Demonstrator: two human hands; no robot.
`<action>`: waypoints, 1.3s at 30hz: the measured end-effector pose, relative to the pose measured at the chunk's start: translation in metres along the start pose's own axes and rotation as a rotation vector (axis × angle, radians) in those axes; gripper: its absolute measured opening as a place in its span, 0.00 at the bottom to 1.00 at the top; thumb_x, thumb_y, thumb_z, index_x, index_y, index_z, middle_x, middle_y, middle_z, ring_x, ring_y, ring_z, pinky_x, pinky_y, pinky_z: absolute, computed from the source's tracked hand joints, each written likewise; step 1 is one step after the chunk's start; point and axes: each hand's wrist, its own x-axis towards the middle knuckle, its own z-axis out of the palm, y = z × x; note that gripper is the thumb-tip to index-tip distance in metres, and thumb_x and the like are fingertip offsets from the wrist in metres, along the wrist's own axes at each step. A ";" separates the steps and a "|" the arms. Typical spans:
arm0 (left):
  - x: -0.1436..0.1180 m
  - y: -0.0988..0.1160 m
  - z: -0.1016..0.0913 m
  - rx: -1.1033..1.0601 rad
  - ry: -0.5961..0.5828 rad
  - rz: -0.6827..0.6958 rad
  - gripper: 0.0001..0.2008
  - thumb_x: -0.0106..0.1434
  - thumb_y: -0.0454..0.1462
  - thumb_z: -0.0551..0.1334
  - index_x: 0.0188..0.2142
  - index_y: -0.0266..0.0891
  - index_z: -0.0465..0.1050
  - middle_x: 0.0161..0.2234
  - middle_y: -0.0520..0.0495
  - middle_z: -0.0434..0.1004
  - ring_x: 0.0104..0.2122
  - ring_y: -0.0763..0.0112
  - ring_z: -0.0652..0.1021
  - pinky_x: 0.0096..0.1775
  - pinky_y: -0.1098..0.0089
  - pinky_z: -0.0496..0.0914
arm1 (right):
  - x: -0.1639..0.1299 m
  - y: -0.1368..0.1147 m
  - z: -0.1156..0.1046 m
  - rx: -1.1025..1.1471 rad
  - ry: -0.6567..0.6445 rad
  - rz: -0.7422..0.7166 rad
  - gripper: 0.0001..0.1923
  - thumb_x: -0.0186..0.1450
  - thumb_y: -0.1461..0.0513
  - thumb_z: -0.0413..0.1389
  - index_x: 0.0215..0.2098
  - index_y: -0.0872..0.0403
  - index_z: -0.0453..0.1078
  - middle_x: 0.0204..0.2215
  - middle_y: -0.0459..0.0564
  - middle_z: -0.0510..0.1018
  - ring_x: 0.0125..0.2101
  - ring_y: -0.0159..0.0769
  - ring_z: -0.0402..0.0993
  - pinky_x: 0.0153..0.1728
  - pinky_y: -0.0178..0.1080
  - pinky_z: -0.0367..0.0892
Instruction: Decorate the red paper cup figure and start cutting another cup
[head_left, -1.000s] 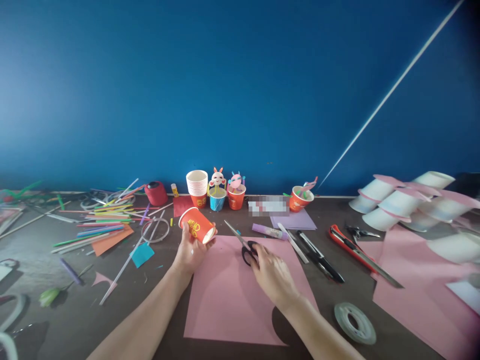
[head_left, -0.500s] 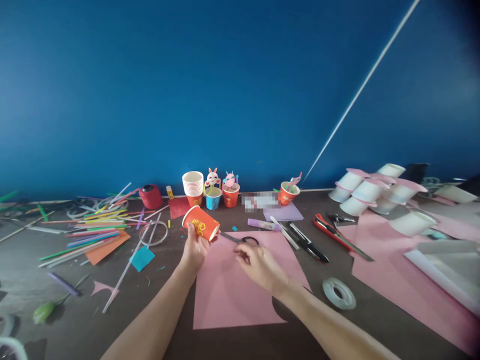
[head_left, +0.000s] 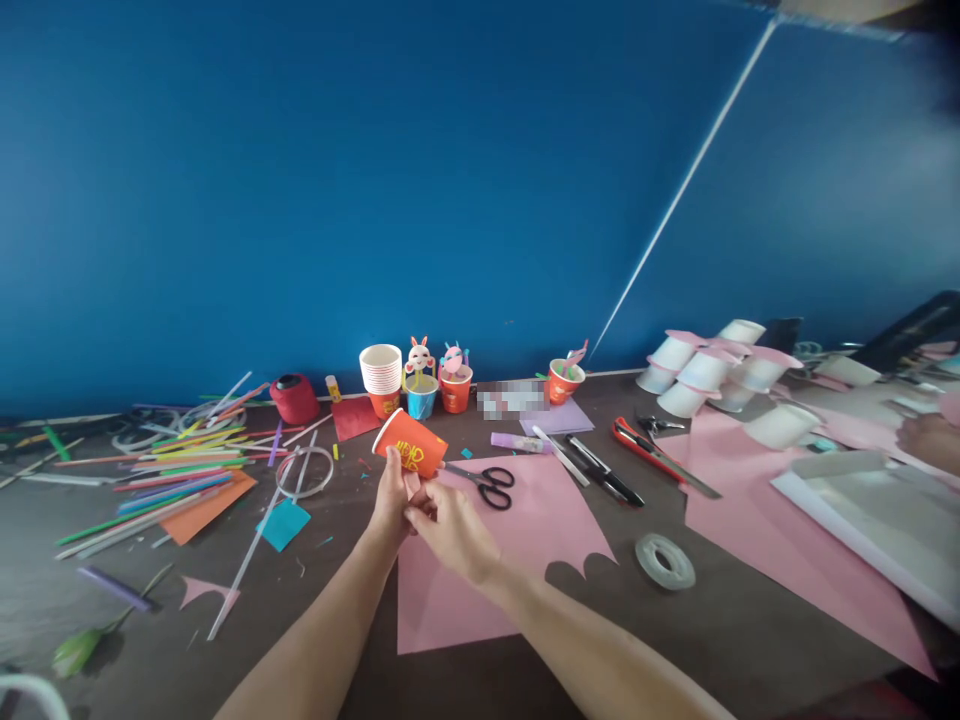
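Note:
My left hand (head_left: pixel 391 497) holds an orange paper cup (head_left: pixel 410 444) with yellow print, tipped on its side above the table. My right hand (head_left: pixel 448 526) has come in beside the left one, its fingers pinched at the cup's lower edge; whether it grips anything is hard to tell. Black-handled scissors (head_left: pixel 489 483) lie free on a pink paper sheet (head_left: pixel 517 540) just right of the cup.
A stack of cups (head_left: pixel 381 372) and decorated cups (head_left: pixel 437 380) stand by the blue wall. Colourful straws (head_left: pixel 176 460) cover the left. Pens (head_left: pixel 600 470), a red cutter (head_left: pixel 652 455), a tape roll (head_left: pixel 664 560), white cups (head_left: pixel 709 370) and more pink paper (head_left: pixel 780 540) lie at the right.
My right hand let go of the scissors and moved left to the cup. The view has swung to the right and upward.

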 end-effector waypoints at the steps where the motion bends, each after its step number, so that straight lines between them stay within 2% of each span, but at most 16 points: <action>1: 0.001 0.000 0.000 -0.017 0.008 0.008 0.25 0.55 0.55 0.53 0.31 0.34 0.72 0.25 0.45 0.76 0.30 0.64 0.77 0.34 0.69 0.68 | -0.003 0.000 -0.003 -0.009 -0.034 -0.014 0.06 0.58 0.66 0.50 0.28 0.56 0.69 0.27 0.47 0.77 0.29 0.32 0.74 0.27 0.30 0.64; 3: 0.003 0.001 0.001 -0.064 0.003 0.007 0.25 0.55 0.56 0.53 0.32 0.35 0.71 0.28 0.45 0.77 0.31 0.64 0.77 0.35 0.67 0.68 | -0.011 -0.001 -0.010 -0.018 -0.180 -0.074 0.08 0.59 0.67 0.49 0.28 0.56 0.70 0.25 0.45 0.77 0.27 0.30 0.73 0.26 0.29 0.63; 6: 0.003 0.004 0.002 -0.162 -0.068 -0.041 0.26 0.55 0.56 0.52 0.38 0.37 0.71 0.33 0.44 0.78 0.33 0.61 0.77 0.36 0.65 0.69 | -0.028 -0.001 -0.023 -0.022 -0.482 -0.223 0.12 0.58 0.69 0.49 0.32 0.52 0.73 0.26 0.42 0.79 0.27 0.28 0.74 0.30 0.27 0.63; 7: 0.003 0.005 0.001 -0.191 -0.097 -0.060 0.25 0.56 0.55 0.53 0.40 0.37 0.70 0.35 0.43 0.78 0.34 0.61 0.77 0.36 0.65 0.69 | -0.033 0.001 -0.026 -0.044 -0.546 -0.263 0.12 0.57 0.69 0.50 0.32 0.51 0.74 0.26 0.41 0.79 0.27 0.27 0.74 0.31 0.27 0.62; 9: 0.003 0.007 0.000 -0.233 -0.132 -0.085 0.23 0.57 0.51 0.54 0.43 0.36 0.69 0.37 0.41 0.77 0.37 0.59 0.77 0.38 0.64 0.69 | -0.042 0.006 -0.033 -0.121 -0.576 -0.309 0.07 0.57 0.66 0.54 0.30 0.52 0.73 0.25 0.41 0.78 0.26 0.27 0.73 0.30 0.26 0.62; 10: 0.003 0.007 -0.001 -0.248 -0.138 -0.095 0.22 0.58 0.49 0.55 0.44 0.35 0.69 0.38 0.41 0.77 0.38 0.59 0.77 0.39 0.64 0.69 | -0.045 0.010 -0.036 -0.163 -0.568 -0.324 0.04 0.56 0.64 0.56 0.28 0.52 0.73 0.23 0.41 0.77 0.24 0.27 0.72 0.28 0.26 0.61; 13: 0.002 0.007 -0.003 -0.284 -0.126 -0.119 0.20 0.58 0.46 0.55 0.42 0.32 0.70 0.37 0.39 0.77 0.40 0.57 0.76 0.42 0.62 0.68 | -0.045 0.024 -0.047 -0.253 -0.473 -0.340 0.06 0.55 0.59 0.58 0.24 0.53 0.70 0.20 0.41 0.74 0.22 0.27 0.69 0.25 0.27 0.60; 15: 0.002 0.007 -0.003 -0.297 -0.118 -0.137 0.20 0.58 0.46 0.55 0.41 0.32 0.71 0.36 0.39 0.78 0.39 0.57 0.76 0.42 0.60 0.69 | -0.038 0.037 -0.058 -0.294 -0.291 -0.303 0.05 0.59 0.62 0.53 0.28 0.52 0.70 0.23 0.43 0.74 0.25 0.29 0.70 0.28 0.29 0.62; 17: 0.002 0.008 -0.003 -0.300 -0.120 -0.141 0.20 0.58 0.46 0.55 0.42 0.32 0.70 0.36 0.39 0.77 0.37 0.57 0.77 0.41 0.59 0.69 | -0.028 0.052 -0.071 -0.346 -0.042 -0.213 0.09 0.62 0.64 0.47 0.34 0.53 0.69 0.29 0.47 0.74 0.29 0.31 0.71 0.31 0.31 0.63; 18: 0.002 0.008 -0.003 -0.295 -0.125 -0.137 0.21 0.58 0.46 0.55 0.43 0.32 0.70 0.36 0.39 0.77 0.37 0.57 0.77 0.41 0.59 0.69 | -0.022 0.060 -0.077 -0.365 0.045 -0.184 0.09 0.62 0.64 0.47 0.37 0.53 0.68 0.32 0.48 0.74 0.31 0.32 0.71 0.32 0.32 0.64; 20: 0.002 0.008 -0.003 -0.271 -0.138 -0.129 0.21 0.57 0.46 0.55 0.44 0.32 0.69 0.38 0.38 0.77 0.36 0.57 0.77 0.40 0.59 0.69 | -0.014 0.073 -0.088 -0.421 0.140 -0.136 0.09 0.62 0.64 0.47 0.38 0.53 0.68 0.36 0.50 0.74 0.37 0.35 0.71 0.35 0.34 0.64; 25: 0.003 0.007 -0.005 -0.164 -0.189 -0.103 0.22 0.53 0.46 0.60 0.43 0.33 0.69 0.37 0.38 0.77 0.32 0.58 0.77 0.34 0.63 0.71 | -0.007 0.085 -0.091 -0.550 0.093 -0.027 0.09 0.60 0.62 0.50 0.37 0.52 0.69 0.36 0.49 0.74 0.38 0.38 0.72 0.33 0.35 0.64; 29: 0.003 0.005 -0.008 -0.140 -0.207 -0.156 0.21 0.49 0.43 0.65 0.40 0.33 0.70 0.35 0.40 0.77 0.35 0.59 0.77 0.37 0.64 0.71 | -0.007 0.083 -0.082 -0.618 0.049 0.044 0.09 0.61 0.59 0.50 0.37 0.52 0.69 0.36 0.50 0.72 0.35 0.37 0.72 0.29 0.34 0.62; 34: 0.002 0.004 -0.009 -0.086 -0.206 -0.138 0.22 0.47 0.42 0.66 0.40 0.31 0.71 0.35 0.38 0.78 0.35 0.58 0.77 0.32 0.67 0.72 | -0.006 0.084 -0.082 -0.660 0.044 0.041 0.07 0.60 0.61 0.50 0.33 0.53 0.69 0.33 0.50 0.73 0.32 0.38 0.73 0.27 0.34 0.60; 39: 0.002 0.004 -0.009 -0.018 -0.169 -0.111 0.18 0.50 0.42 0.64 0.38 0.31 0.72 0.33 0.38 0.78 0.35 0.56 0.77 0.34 0.64 0.72 | -0.004 0.085 -0.090 -0.535 0.182 -0.039 0.08 0.59 0.63 0.50 0.36 0.52 0.69 0.36 0.49 0.75 0.36 0.38 0.73 0.32 0.35 0.63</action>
